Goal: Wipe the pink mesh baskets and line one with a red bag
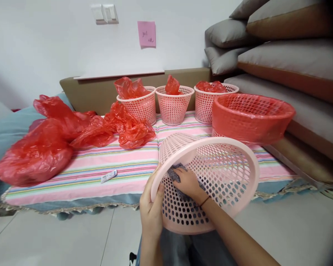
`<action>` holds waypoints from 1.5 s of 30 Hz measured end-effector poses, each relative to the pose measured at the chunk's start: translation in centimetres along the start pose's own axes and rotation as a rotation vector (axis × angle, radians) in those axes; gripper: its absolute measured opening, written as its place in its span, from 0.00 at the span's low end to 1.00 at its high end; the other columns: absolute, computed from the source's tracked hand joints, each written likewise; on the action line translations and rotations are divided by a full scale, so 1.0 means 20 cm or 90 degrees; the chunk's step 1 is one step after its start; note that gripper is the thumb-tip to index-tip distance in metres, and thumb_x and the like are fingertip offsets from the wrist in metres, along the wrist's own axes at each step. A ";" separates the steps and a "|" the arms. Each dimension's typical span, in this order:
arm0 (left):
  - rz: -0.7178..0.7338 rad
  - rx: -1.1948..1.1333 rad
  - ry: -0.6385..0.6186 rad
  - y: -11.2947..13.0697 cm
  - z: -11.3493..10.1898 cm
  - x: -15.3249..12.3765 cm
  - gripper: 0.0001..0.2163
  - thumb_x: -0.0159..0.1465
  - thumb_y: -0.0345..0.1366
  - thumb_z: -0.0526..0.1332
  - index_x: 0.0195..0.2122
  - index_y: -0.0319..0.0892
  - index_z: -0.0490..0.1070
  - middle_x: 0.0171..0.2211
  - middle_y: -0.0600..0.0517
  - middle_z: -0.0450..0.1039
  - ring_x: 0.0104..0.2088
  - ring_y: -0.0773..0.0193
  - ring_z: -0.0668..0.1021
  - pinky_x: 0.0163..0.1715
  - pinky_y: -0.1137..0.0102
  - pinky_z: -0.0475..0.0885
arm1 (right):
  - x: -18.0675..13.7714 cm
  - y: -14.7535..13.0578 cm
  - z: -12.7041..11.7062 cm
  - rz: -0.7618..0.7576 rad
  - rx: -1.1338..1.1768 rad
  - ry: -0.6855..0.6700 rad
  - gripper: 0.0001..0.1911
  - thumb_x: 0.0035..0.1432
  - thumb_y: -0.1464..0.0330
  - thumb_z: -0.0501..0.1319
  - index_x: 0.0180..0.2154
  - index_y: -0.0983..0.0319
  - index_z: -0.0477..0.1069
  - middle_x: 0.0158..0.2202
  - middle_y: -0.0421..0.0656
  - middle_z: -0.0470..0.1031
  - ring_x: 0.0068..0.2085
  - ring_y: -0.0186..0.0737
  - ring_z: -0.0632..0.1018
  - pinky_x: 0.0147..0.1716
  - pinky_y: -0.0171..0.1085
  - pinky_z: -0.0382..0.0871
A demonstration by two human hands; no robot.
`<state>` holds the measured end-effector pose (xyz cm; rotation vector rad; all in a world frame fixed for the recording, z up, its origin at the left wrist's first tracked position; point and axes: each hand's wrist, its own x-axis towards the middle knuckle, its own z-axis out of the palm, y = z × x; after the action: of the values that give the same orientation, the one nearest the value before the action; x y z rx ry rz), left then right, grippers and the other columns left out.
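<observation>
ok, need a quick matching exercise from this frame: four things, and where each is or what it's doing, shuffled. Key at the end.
Things
1. left hand
2. right hand
3. pink sticky note
4. grey-and-brown cushions

Places
A. stuck to the white wall
B. gripping the tilted pink basket by its rim
C. piled at the picture's right
D. inside that basket, on a grey cloth

Pairs: 1-B, 2-D, 3-A, 4-C
</observation>
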<state>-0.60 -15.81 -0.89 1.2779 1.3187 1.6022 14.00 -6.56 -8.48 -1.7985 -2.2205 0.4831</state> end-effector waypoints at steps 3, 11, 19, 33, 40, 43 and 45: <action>-0.006 -0.003 0.007 0.00 -0.01 -0.01 0.18 0.64 0.47 0.63 0.52 0.46 0.77 0.49 0.46 0.79 0.53 0.52 0.78 0.59 0.58 0.68 | -0.19 -0.03 -0.02 -0.082 0.081 -0.003 0.31 0.52 0.70 0.59 0.59 0.63 0.70 0.60 0.48 0.72 0.60 0.51 0.71 0.62 0.47 0.60; -0.012 0.001 -0.012 -0.01 -0.01 -0.01 0.16 0.64 0.46 0.64 0.51 0.47 0.78 0.49 0.47 0.79 0.55 0.52 0.77 0.61 0.58 0.67 | -0.40 0.06 -0.17 -0.123 0.408 0.040 0.31 0.45 0.74 0.59 0.53 0.57 0.75 0.55 0.46 0.77 0.57 0.50 0.76 0.60 0.51 0.66; 0.005 0.017 -0.047 0.01 0.00 -0.03 0.18 0.65 0.45 0.63 0.55 0.48 0.75 0.55 0.47 0.76 0.58 0.51 0.74 0.63 0.56 0.65 | 0.11 0.04 -0.03 -0.042 0.257 0.159 0.25 0.53 0.69 0.63 0.54 0.62 0.73 0.58 0.50 0.73 0.60 0.54 0.71 0.61 0.51 0.63; 0.010 0.023 0.033 -0.01 -0.03 0.00 0.15 0.64 0.44 0.65 0.50 0.47 0.78 0.48 0.48 0.79 0.51 0.55 0.79 0.58 0.61 0.70 | -0.07 -0.05 0.02 -0.098 0.254 0.040 0.30 0.50 0.74 0.61 0.58 0.62 0.71 0.59 0.48 0.73 0.60 0.50 0.72 0.63 0.48 0.61; 0.027 0.073 0.048 0.03 0.00 -0.01 0.15 0.64 0.46 0.63 0.48 0.46 0.79 0.42 0.48 0.80 0.47 0.55 0.80 0.56 0.61 0.71 | -0.54 -0.09 -0.05 -0.110 0.452 -0.024 0.35 0.44 0.75 0.57 0.56 0.57 0.74 0.60 0.46 0.72 0.61 0.51 0.71 0.63 0.55 0.62; 0.042 0.077 0.014 0.05 0.03 -0.02 0.16 0.65 0.46 0.62 0.51 0.48 0.78 0.45 0.48 0.80 0.50 0.54 0.79 0.57 0.59 0.70 | -0.48 -0.02 -0.10 -0.121 0.491 0.018 0.33 0.46 0.74 0.57 0.57 0.56 0.73 0.59 0.45 0.73 0.61 0.49 0.72 0.63 0.54 0.61; 0.048 0.077 -0.007 0.05 0.04 -0.03 0.16 0.66 0.46 0.61 0.53 0.50 0.77 0.48 0.47 0.79 0.53 0.53 0.78 0.59 0.58 0.69 | -0.32 0.04 -0.12 -0.105 0.449 0.118 0.31 0.49 0.72 0.59 0.58 0.59 0.71 0.59 0.47 0.73 0.61 0.50 0.71 0.64 0.54 0.60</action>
<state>0.48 -16.46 -0.04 1.4214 1.3944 1.5845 17.09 -12.39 -6.45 -1.2231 -1.7385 0.8833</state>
